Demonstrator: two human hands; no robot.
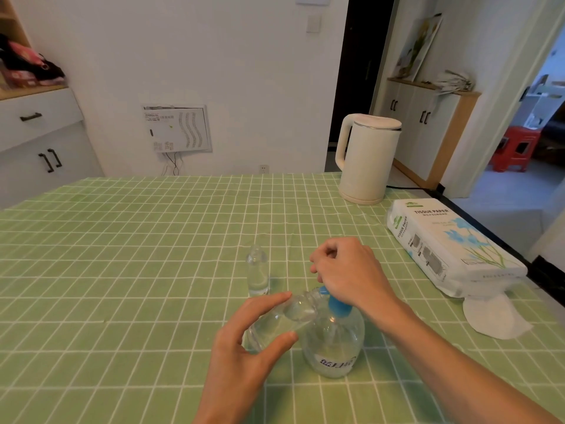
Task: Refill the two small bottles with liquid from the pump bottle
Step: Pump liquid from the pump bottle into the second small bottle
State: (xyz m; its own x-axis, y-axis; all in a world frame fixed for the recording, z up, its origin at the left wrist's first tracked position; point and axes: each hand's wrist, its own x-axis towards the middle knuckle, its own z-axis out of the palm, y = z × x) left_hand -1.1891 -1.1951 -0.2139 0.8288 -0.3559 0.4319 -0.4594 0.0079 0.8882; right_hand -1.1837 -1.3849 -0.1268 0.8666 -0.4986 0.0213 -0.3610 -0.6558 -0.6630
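A clear pump bottle with a blue pump head stands on the green checked table near the front. My right hand rests on top of the pump head, fingers curled over it. My left hand holds a small clear bottle, tilted with its mouth up against the pump spout. A second small clear bottle stands upright on the table just behind, apart from both hands.
A white electric kettle stands at the back right with its cord running off the table. A pack of tissue paper lies at the right edge, a loose tissue in front of it. The table edge drops off on the right.
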